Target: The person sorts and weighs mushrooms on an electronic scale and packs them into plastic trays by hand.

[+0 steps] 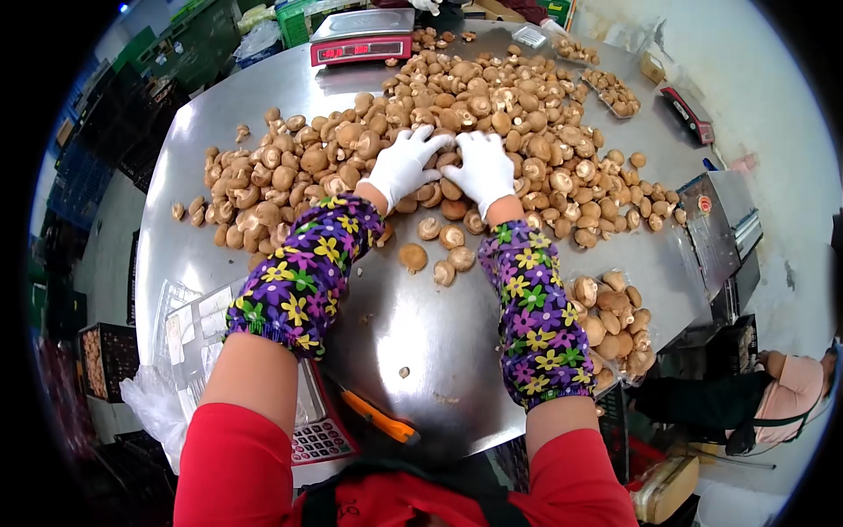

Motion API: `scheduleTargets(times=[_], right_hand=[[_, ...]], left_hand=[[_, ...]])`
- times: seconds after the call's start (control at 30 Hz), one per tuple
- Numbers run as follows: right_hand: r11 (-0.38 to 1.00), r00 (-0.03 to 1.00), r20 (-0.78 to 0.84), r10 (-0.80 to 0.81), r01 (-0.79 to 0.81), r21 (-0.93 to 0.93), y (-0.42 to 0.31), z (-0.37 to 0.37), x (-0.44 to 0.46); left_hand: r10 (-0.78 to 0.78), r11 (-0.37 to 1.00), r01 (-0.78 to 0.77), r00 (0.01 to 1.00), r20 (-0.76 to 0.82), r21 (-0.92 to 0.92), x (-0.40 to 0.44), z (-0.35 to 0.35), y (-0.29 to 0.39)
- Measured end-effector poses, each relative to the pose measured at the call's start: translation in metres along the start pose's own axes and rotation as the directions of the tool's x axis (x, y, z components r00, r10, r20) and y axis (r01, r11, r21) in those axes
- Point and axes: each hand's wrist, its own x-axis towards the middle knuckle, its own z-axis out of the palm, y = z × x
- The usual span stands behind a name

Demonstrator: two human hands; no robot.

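Observation:
Both my hands wear white gloves and work close together in the middle of a large heap of brown mushrooms (pixel 351 136). My left hand (pixel 405 167) curves its fingers and thumb round mushrooms at the heap's near edge. Facing it, my right hand (pixel 481 169) bends its fingers down over more mushrooms, its thumb towards the left hand. Part of what lies under the fingers is hidden. A few loose mushrooms (pixel 451 235) lie on the metal table just below the hands, some with pale stems or undersides showing.
A red scale (pixel 362 49) stands at the far edge of the metal table (pixel 395 325). Another scale (pixel 323 439) and an orange cutter (pixel 379 416) are near my body. Bagged mushrooms (pixel 615 321) sit at right; packed trays (pixel 612 93) lie farther back. A person (pixel 781 395) is at right.

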Motion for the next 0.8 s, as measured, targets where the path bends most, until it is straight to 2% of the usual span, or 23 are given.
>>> scheduleTargets(times=[0.07,0.13,0.17,0.23,0.27,0.37,0.4,0.47,0.57,0.63,0.67,0.73,0.77,0.8], right_hand=[[0.999,0.998,-0.050,-0.045,0.044,-0.025,-0.007,-0.002,-0.008],[0.999,0.999,0.033,0.034,-0.034,0.001,-0.012,-0.007,-0.015],[0.999,0.995,0.081,0.051,-0.051,-0.001,-0.015,-0.012,-0.018],[0.997,0.988,0.132,0.082,-0.082,-0.006,-0.020,-0.022,-0.019],[0.993,0.977,0.180,0.118,-0.117,-0.013,-0.022,-0.026,-0.019],[0.996,0.981,0.171,0.094,-0.091,-0.023,-0.020,-0.022,-0.016],[0.997,0.983,0.167,0.076,-0.073,-0.023,-0.019,-0.021,-0.017],[0.997,0.994,0.107,0.027,-0.034,0.063,-0.018,-0.021,-0.027],[0.977,0.993,-0.117,0.019,0.007,0.215,-0.024,-0.021,-0.043],[0.946,0.975,-0.222,0.008,0.065,0.318,-0.036,-0.028,-0.049],[0.925,0.976,-0.216,-0.001,0.083,0.371,-0.044,-0.032,-0.050],[0.916,0.985,-0.169,0.026,0.044,0.399,-0.068,-0.043,-0.056],[0.869,0.985,-0.163,0.062,0.027,0.494,-0.075,-0.042,-0.061],[0.806,0.980,-0.191,0.052,0.072,0.588,-0.080,-0.040,-0.062]], left_hand=[[-0.029,1.000,0.029,0.999,0.024,-0.008,-0.003,-0.006,0.008],[-0.081,0.993,0.095,0.982,0.173,-0.075,-0.004,-0.016,0.010],[-0.086,0.992,0.100,0.981,0.171,-0.076,-0.005,-0.016,0.008],[0.017,0.996,-0.002,0.986,0.164,-0.093,-0.006,-0.018,0.002],[0.014,0.996,0.002,0.986,0.166,-0.092,-0.004,-0.022,0.004],[-0.081,0.990,0.118,0.920,0.384,-0.074,0.005,-0.033,0.016],[-0.085,0.990,0.123,0.920,0.382,-0.076,0.003,-0.033,0.016],[-0.086,0.993,0.107,0.951,0.296,-0.056,-0.006,-0.035,0.017],[-0.138,0.990,0.140,0.935,0.327,0.017,-0.010,-0.050,0.019],[-0.168,0.986,0.152,0.923,0.345,0.074,-0.019,-0.084,0.028],[-0.133,0.989,0.150,0.919,0.371,-0.017,-0.025,-0.088,0.022],[-0.166,0.943,0.259,0.911,0.378,-0.209,-0.046,-0.107,0.018],[-0.193,0.942,0.277,0.909,0.369,-0.191,-0.059,-0.119,0.014],[-0.207,0.942,0.266,0.940,0.272,-0.204,-0.070,-0.133,0.013]])
